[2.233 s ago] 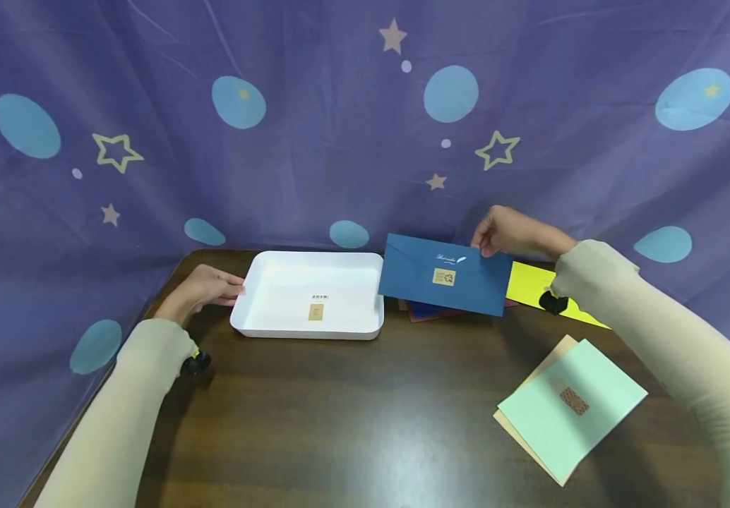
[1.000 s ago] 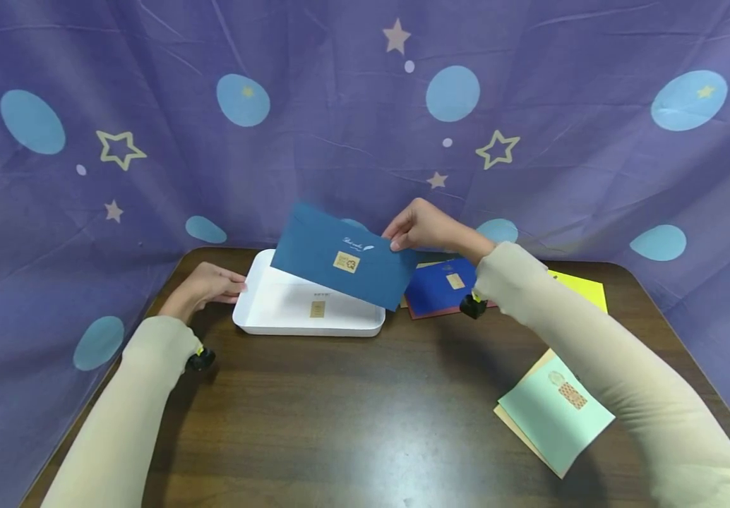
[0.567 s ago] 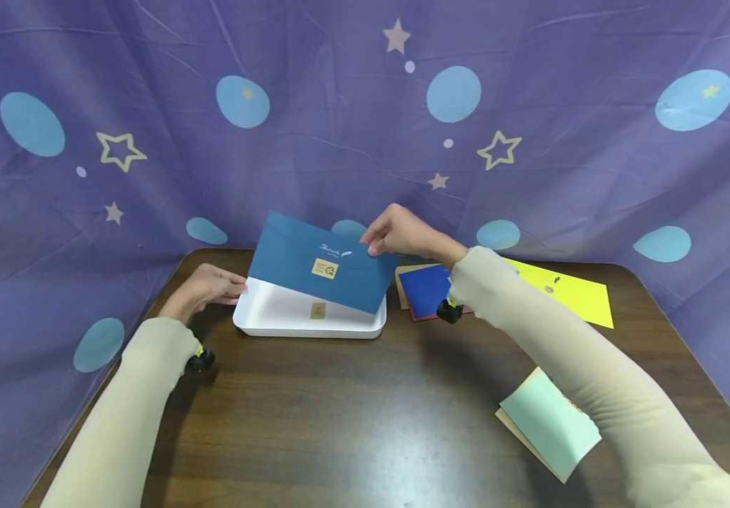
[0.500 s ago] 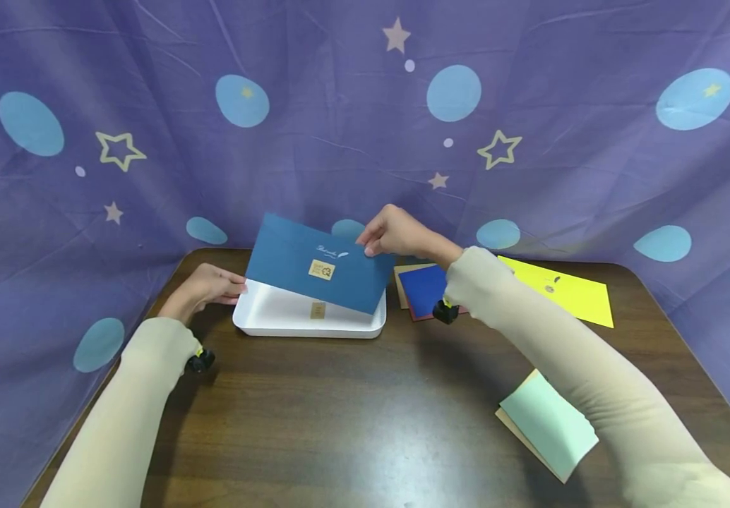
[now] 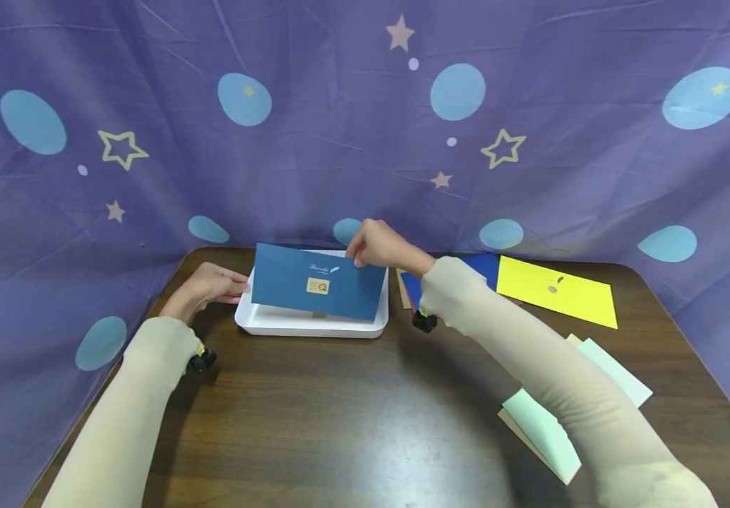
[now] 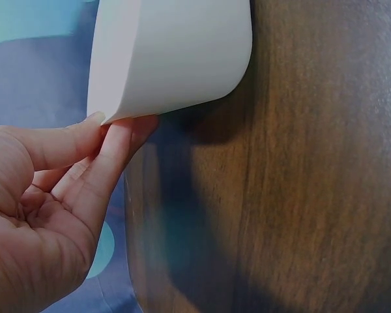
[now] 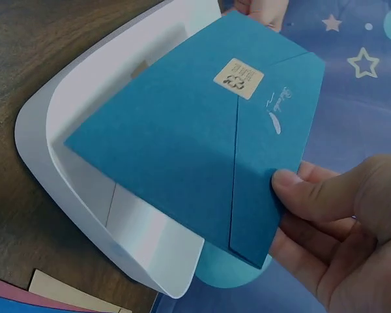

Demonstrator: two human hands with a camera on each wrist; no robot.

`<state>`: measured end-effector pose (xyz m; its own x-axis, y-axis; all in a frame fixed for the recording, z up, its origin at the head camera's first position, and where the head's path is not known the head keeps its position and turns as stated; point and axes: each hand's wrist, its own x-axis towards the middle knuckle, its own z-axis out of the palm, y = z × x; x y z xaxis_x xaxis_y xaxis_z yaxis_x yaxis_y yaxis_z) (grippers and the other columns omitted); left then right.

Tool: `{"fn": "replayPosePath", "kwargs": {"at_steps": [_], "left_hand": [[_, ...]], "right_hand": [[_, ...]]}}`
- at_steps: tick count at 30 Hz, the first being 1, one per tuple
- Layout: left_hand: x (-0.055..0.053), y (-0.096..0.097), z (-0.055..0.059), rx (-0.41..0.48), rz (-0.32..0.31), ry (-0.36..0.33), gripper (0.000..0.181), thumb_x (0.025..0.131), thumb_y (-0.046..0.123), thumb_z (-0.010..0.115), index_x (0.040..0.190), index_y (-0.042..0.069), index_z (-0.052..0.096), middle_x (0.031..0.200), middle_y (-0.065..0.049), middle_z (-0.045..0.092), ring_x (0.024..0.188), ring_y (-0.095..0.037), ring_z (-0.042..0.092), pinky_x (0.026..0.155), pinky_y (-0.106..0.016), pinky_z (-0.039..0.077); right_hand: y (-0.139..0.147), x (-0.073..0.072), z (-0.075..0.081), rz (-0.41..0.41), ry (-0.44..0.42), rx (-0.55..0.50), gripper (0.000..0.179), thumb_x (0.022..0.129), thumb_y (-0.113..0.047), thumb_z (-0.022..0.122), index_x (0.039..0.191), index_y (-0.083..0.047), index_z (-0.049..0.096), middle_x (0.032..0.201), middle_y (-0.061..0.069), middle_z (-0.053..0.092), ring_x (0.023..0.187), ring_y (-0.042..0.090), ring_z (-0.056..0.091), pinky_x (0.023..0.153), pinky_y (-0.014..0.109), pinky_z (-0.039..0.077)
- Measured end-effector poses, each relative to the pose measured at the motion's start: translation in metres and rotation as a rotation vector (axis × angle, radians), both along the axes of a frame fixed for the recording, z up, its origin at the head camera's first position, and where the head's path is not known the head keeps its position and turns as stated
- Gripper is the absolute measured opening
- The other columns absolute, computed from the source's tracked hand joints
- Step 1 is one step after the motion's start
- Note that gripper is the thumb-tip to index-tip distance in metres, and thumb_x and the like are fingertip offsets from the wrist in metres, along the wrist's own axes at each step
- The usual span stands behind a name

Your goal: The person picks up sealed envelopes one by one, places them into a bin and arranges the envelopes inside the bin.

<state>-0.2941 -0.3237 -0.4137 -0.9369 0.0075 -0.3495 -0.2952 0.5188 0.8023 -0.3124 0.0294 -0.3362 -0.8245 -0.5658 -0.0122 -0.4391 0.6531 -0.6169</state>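
1. So the right hand [image 5: 378,245] has a teal-blue paper envelope [image 5: 298,296] pinched by its upper edge, thumb on the front face, fingers behind.
2. That envelope is over the white rectangular tray [image 5: 310,329], covering most of its inside and tilted, flap side showing. Can't tell if its lower edge touches the tray floor. It's got a gold square sticker [image 5: 318,286] and small white lettering with a feather.
3. Left hand [image 5: 212,284] is pinching the tray's rim at the left end, thumb on one side and fingers on the other.
4. Just right of the tray there's a little pile: a royal blue envelope [image 5: 482,267] on top of a tan envelope [image 5: 404,289] and a reddish envelope [image 7: 5,287], partly hidden by the right sleeve [image 5: 498,339].
5. Next to that pile, a bright yellow envelope [image 5: 558,293] lies at a slant.
6. Nearer the camera, a mint-green paper piece [image 5: 543,430] sits on a cream one, the sleeve cutting across both.
7. It's all on a dark brown wooden table [image 5: 314,409], purple-blue cloth [image 5: 314,176] with stars hanging behind.
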Motion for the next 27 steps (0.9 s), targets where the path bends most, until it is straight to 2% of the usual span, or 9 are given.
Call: {"fn": "replayPosePath", "kwargs": {"at_steps": [9,15,27], "left_hand": [[0.0,0.0,0.0,0.003,0.009,0.007,0.045,0.096,0.002,0.066,0.134,-0.018,0.054,0.083,0.005,0.07,0.071,-0.003,0.067,0.069,-0.019,0.064],[0.0,0.0,-0.001,-0.002,0.019,0.006,0.044,0.096,0.001,0.066,0.133,-0.019,0.055,0.084,0.002,0.071,0.07,-0.004,0.067,0.071,-0.022,0.065],[0.001,0.001,0.0,0.006,0.019,0.004,0.043,0.096,0.0,0.067,0.133,-0.018,0.055,0.089,-0.002,0.073,0.073,-0.006,0.068,0.072,-0.023,0.065]], "right_hand": [[-0.01,-0.004,-0.012,-0.043,0.11,0.141,0.022,0.087,0.008,0.072,0.104,-0.004,0.081,0.107,0.008,0.078,0.101,0.023,0.073,0.089,0.034,0.063],[-0.017,-0.008,-0.022,-0.057,0.189,0.217,0.031,0.089,0.01,0.062,0.106,-0.007,0.081,0.112,0.007,0.077,0.11,0.024,0.071,0.09,0.037,0.064],[-0.027,-0.015,-0.026,-0.115,0.176,0.259,0.031,0.09,0.01,0.06,0.105,-0.007,0.081,0.114,0.007,0.077,0.112,0.024,0.071,0.094,0.037,0.062]]}}
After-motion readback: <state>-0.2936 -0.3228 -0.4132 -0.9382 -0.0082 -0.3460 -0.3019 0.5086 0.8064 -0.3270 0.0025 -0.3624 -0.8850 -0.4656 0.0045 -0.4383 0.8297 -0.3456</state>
